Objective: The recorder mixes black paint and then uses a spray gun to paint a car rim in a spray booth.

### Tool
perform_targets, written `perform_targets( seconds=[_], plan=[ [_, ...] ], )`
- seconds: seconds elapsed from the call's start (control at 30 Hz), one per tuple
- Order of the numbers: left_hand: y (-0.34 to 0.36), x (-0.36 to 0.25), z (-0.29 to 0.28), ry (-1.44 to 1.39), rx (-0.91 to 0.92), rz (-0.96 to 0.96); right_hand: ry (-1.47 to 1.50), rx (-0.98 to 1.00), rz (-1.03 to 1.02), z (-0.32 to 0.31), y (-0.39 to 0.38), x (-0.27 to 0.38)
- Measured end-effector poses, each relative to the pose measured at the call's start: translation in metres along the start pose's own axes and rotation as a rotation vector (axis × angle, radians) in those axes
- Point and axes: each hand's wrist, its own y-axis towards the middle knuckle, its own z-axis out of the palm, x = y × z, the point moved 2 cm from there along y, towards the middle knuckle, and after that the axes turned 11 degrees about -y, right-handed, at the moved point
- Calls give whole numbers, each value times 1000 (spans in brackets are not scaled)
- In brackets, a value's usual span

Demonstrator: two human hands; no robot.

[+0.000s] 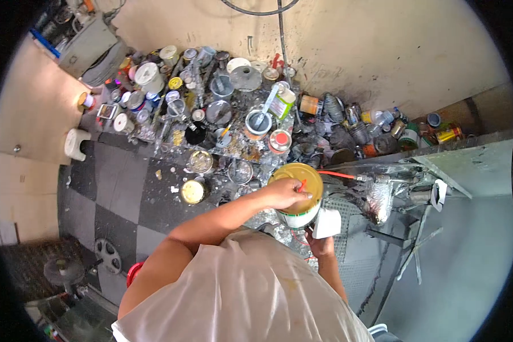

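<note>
My left hand (pixel 290 192) reaches over a large can (pixel 296 216) with a white, green-banded side and yellow-tan top (pixel 290 172), its fingers closed on a small red item (pixel 302 184) there. An orange-red hose (pixel 336 174) runs right from behind the can. My right hand (pixel 320 242) is low at the can's right, just under a white squarish item (pixel 326 224); its fingers are curled and partly hidden, so what they grip is unclear.
Paint-splattered pots (pixel 222 85) and bottles crowd the work surface ahead. Open tins (pixel 192 191) stand below it. Discarded cans (pixel 407 137) lie at right, above a grey metal booth (pixel 439 256). A white stool (pixel 74 142) is at left.
</note>
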Motion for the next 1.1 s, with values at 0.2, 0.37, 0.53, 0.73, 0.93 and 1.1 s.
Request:
perform_targets(
  seconds=[0.2, 0.37, 0.53, 0.73, 0.93, 1.1],
  plan=[
    [48, -4, -77, 46, -41, 113, -90, -203, -57, 87, -9, 26],
    [74, -2, -131, -95, -1, 121, -262, -392, -192, 137, -3, 60],
    [93, 4, -152, -512, 38, 105, -407, -386, -335, 174, -11, 96],
    [110, 21, -176, -606, 62, -63, -547, -526, -309, 212, -12, 112],
    [118, 29, -191, -746, 59, -122, -542, -564, -372, 244, -25, 127],
    [117, 24, -201, -727, 83, -39, -572, -549, -404, 263, -39, 129]
  ],
)
